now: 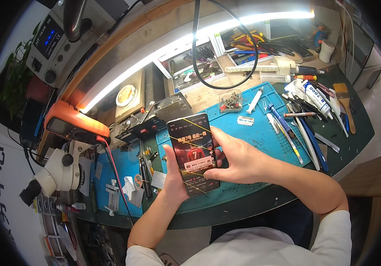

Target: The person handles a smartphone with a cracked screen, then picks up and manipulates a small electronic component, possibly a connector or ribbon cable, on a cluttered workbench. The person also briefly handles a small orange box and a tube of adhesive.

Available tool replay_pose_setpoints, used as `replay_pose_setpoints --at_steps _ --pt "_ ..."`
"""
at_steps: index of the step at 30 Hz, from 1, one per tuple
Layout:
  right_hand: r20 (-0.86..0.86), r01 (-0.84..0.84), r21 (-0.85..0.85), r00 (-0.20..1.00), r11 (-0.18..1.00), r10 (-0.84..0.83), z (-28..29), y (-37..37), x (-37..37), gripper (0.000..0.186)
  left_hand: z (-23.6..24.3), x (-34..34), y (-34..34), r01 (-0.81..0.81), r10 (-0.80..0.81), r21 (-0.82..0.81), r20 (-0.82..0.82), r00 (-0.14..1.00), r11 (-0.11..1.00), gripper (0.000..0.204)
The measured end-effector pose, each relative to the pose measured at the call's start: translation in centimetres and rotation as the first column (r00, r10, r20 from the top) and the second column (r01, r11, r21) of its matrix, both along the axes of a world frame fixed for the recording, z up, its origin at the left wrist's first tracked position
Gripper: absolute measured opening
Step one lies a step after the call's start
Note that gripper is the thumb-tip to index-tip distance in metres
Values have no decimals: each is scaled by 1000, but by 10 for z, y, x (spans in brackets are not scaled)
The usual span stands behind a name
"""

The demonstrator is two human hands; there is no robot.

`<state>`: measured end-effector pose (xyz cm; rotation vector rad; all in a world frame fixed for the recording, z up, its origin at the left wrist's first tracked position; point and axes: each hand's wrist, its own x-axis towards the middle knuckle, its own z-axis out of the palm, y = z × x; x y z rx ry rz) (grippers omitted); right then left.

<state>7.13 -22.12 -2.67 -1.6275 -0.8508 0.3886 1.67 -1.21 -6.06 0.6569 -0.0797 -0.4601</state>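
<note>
A black smartphone (193, 153) is held upright over the blue work mat (239, 153), its lit screen showing a figure in a red shirt. Thin yellow bands or lines run slantwise across its front. My left hand (175, 179) cradles the phone from the left and below, thumb along its left edge. From the right, my right hand (239, 157) grips the other edge, with its thumb over the lower part of the screen. The fingers behind the phone are mostly hidden.
An orange multimeter (76, 122) and a white microscope (62, 170) stand at the left. On the mat lie a syringe (255, 100), a razor blade (246, 120) and a clear box of small parts (230, 101). Tweezers, a brush (344, 106) and a glue tube (318, 101) crowd the right.
</note>
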Motion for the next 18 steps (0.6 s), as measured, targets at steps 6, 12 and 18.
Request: replay_pose_setpoints --at_steps 6,12,18 --pt "29 40 15 999 999 -41 -15 6 7 49 -2 -1 3 4 -4 -17 22 1000 1000 107" --pt "-29 31 -39 999 999 -33 -7 3 6 47 13 -4 -10 -152 161 257 -13 987 954 103" --pt "-72 -8 -15 997 1000 7 -2 2 3 63 10 -2 -4 -50 49 212 8 999 976 113"
